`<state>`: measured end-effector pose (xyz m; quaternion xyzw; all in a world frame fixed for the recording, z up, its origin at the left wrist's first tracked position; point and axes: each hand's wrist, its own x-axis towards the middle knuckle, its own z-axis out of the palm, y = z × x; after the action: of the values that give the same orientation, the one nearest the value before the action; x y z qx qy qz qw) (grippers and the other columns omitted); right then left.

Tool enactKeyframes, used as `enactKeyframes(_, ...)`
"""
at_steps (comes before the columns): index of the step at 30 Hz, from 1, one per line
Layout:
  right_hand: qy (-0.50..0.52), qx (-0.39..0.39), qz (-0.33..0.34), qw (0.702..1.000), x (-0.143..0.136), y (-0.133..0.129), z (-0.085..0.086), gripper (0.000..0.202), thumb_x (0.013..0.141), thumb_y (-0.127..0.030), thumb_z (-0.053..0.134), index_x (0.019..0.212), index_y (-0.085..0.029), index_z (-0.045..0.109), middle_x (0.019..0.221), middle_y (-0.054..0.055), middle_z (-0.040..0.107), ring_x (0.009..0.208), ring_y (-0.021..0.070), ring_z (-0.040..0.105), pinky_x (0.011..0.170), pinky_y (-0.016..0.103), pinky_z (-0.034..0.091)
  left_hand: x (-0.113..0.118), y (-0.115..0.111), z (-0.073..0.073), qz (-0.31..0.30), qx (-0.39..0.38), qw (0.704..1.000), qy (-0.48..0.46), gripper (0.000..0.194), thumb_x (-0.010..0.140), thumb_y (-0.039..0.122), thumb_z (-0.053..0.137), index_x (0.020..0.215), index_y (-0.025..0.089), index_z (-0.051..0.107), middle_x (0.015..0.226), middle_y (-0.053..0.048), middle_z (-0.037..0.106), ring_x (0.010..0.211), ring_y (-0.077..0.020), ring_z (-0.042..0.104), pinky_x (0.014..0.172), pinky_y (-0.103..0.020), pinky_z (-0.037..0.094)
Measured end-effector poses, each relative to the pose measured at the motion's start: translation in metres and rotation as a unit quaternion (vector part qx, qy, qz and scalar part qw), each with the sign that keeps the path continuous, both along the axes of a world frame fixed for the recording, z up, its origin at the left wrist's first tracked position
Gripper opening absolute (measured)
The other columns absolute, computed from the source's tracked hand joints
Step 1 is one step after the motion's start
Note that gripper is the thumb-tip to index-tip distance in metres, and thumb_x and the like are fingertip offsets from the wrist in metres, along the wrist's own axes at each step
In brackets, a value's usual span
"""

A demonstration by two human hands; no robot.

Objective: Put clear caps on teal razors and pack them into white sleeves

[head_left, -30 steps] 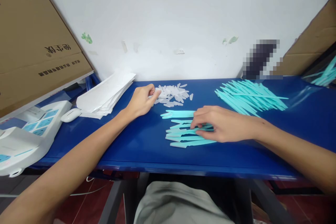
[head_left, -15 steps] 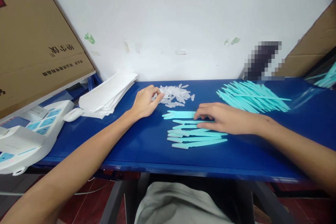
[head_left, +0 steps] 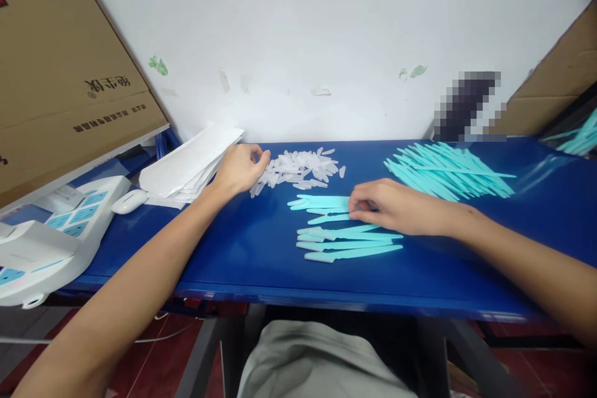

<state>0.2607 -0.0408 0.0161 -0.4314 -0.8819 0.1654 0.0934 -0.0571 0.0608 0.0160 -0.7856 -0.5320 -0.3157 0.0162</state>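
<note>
My left hand [head_left: 243,168] is at the left edge of a pile of small translucent white blade caps [head_left: 303,166]. Its fingers are curled with thumb and forefinger close together; whatever they hold is hidden. My right hand [head_left: 385,205] is closed, thumb against fingers, at the right end of a turquoise eyebrow razor [head_left: 326,219] in the upper part of a loose column. Below it, more turquoise razors [head_left: 345,245] lie roughly side by side, their wider ends to the left. A heap of turquoise razors [head_left: 448,171] is beyond my right wrist.
White paper sleeves [head_left: 186,165] lie stacked at the left, near a white earphone case [head_left: 129,202] and a power strip [head_left: 100,217]. A cardboard box [head_left: 69,74] stands on the left. The blue table [head_left: 261,261] meets a white wall behind.
My left hand has moved left and slightly up, and caps are now spread further left beside it. My right hand's thumb has drawn up toward its fingers around a razor.
</note>
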Motion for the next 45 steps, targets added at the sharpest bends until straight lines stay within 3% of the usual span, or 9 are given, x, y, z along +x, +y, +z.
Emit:
enactKeyframes(4, -0.009, 0.014, -0.001, 1.0, -0.001, -0.001, 0.0, 0.034, 0.097, -0.05, 0.056, 0.093, -0.021, 0.072, 0.073, 0.003, 0.064, 0.065, 0.0184, 0.058, 0.061, 0.03, 0.039, -0.005, 0.001, 0.002, -0.015, -0.003, 0.999, 0.049, 0.038, 0.091, 0.045, 0.052, 0.072, 0.018, 0.072, 0.054, -0.005, 0.062, 0.051, -0.0206, 0.055, 0.061, -0.033, 0.039)
enactKeyframes(8, -0.026, 0.045, -0.006, 0.999, 0.001, 0.0, -0.004, 0.036, 0.094, -0.056, 0.061, 0.097, -0.023, 0.076, 0.066, 0.003, 0.062, 0.074, 0.0242, 0.06, 0.068, 0.033, 0.043, -0.016, 0.001, 0.009, -0.058, -0.026, 0.994, 0.085, 0.034, 0.089, 0.044, 0.055, 0.08, 0.018, 0.075, 0.057, -0.004, 0.065, 0.052, -0.0201, 0.057, 0.062, -0.034, 0.041)
enactKeyframes(13, -0.021, 0.07, 0.002, 0.997, 0.001, 0.001, -0.006, 0.031, 0.096, -0.045, 0.058, 0.092, -0.024, 0.08, 0.059, 0.004, 0.063, 0.076, 0.0252, 0.061, 0.068, 0.033, 0.044, -0.033, 0.007, 0.013, -0.12, -0.066, 0.984, 0.114, 0.03, 0.085, 0.043, 0.06, 0.09, 0.019, 0.076, 0.07, -0.004, 0.069, 0.063, -0.0197, 0.061, 0.063, -0.032, 0.044)
enactKeyframes(16, -0.024, 0.066, 0.002, 0.997, 0.0, 0.0, -0.003, 0.031, 0.096, -0.042, 0.057, 0.093, -0.021, 0.08, 0.059, 0.004, 0.066, 0.068, 0.0222, 0.063, 0.066, 0.031, 0.044, -0.034, 0.008, 0.012, -0.156, -0.054, 0.975, 0.15, 0.036, 0.088, 0.049, 0.06, 0.097, 0.018, 0.077, 0.086, -0.007, 0.07, 0.075, -0.0208, 0.062, 0.07, -0.032, 0.046)
enactKeyframes(21, -0.024, 0.026, -0.018, 0.999, -0.002, -0.002, 0.001, 0.038, 0.093, -0.043, 0.061, 0.112, -0.014, 0.078, 0.071, 0.004, 0.074, 0.057, 0.017, 0.064, 0.059, 0.029, 0.043, -0.028, 0.005, 0.006, -0.18, -0.073, 0.962, 0.193, 0.047, 0.09, 0.057, 0.058, 0.114, 0.02, 0.075, 0.109, -0.01, 0.063, 0.094, -0.0254, 0.064, 0.087, -0.039, 0.048)
enactKeyframes(26, -0.021, 0.013, -0.017, 1.0, -0.002, 0.0, 0.0, 0.042, 0.093, -0.047, 0.061, 0.114, -0.015, 0.078, 0.067, 0.003, 0.071, 0.057, 0.0167, 0.063, 0.057, 0.028, 0.041, -0.026, 0.004, -0.001, -0.169, -0.123, 0.959, 0.189, 0.049, 0.091, 0.059, 0.057, 0.12, 0.022, 0.073, 0.12, -0.01, 0.056, 0.086, -0.0212, 0.064, 0.09, -0.04, 0.049)
enactKeyframes(34, -0.014, 0.022, 0.008, 1.0, 0.0, 0.004, -0.003, 0.034, 0.097, -0.041, 0.054, 0.103, -0.018, 0.079, 0.081, 0.006, 0.076, 0.064, 0.0171, 0.065, 0.06, 0.028, 0.042, -0.017, 0.001, -0.004, -0.188, -0.108, 0.954, 0.206, 0.05, 0.095, 0.057, 0.052, 0.122, 0.019, 0.072, 0.111, -0.011, 0.059, 0.103, -0.0269, 0.063, 0.093, -0.039, 0.046)
enactKeyframes(45, -0.018, 0.055, 0.029, 0.998, -0.002, 0.001, -0.003, 0.032, 0.101, -0.035, 0.047, 0.098, -0.019, 0.074, 0.084, 0.005, 0.075, 0.066, 0.0171, 0.063, 0.063, 0.029, 0.039, -0.009, -0.002, -0.005, -0.2, -0.083, 0.946, 0.24, 0.049, 0.097, 0.048, 0.048, 0.123, 0.015, 0.073, 0.104, -0.013, 0.069, 0.104, -0.0293, 0.062, 0.09, -0.04, 0.046)
